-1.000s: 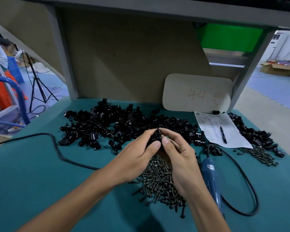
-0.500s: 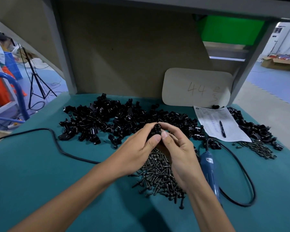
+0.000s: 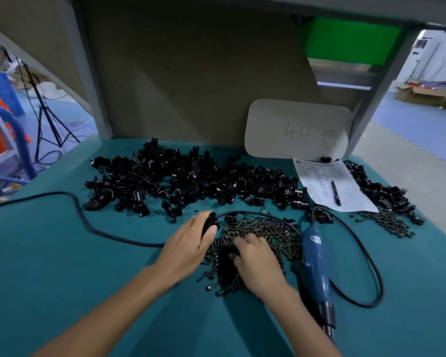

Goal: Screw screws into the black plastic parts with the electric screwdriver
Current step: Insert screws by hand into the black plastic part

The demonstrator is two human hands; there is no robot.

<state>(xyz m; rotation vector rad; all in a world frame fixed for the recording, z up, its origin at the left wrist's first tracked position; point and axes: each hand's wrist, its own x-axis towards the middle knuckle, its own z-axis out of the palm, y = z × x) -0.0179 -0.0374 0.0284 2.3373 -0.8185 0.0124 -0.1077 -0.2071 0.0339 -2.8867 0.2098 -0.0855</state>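
My left hand (image 3: 188,246) grips one black plastic part (image 3: 211,222) just left of the screw pile (image 3: 265,235). My right hand (image 3: 255,258) is down on that pile with its fingers curled among the screws; whether it holds one is hidden. The blue electric screwdriver (image 3: 316,269) lies on the green mat to the right of my right hand, untouched. A big heap of black plastic parts (image 3: 191,181) spreads across the back of the mat.
The screwdriver's black cable (image 3: 88,222) loops across the mat on the left and right. A paper sheet with a pen (image 3: 332,186) lies at the back right, beside more black parts (image 3: 381,189) and a smaller screw pile (image 3: 386,222). A cardboard sign (image 3: 299,130) leans on the back wall.
Both hands were together holding the part above the screws. Now they have parted and lowered: the left keeps the part, the right has dropped onto the screw pile.
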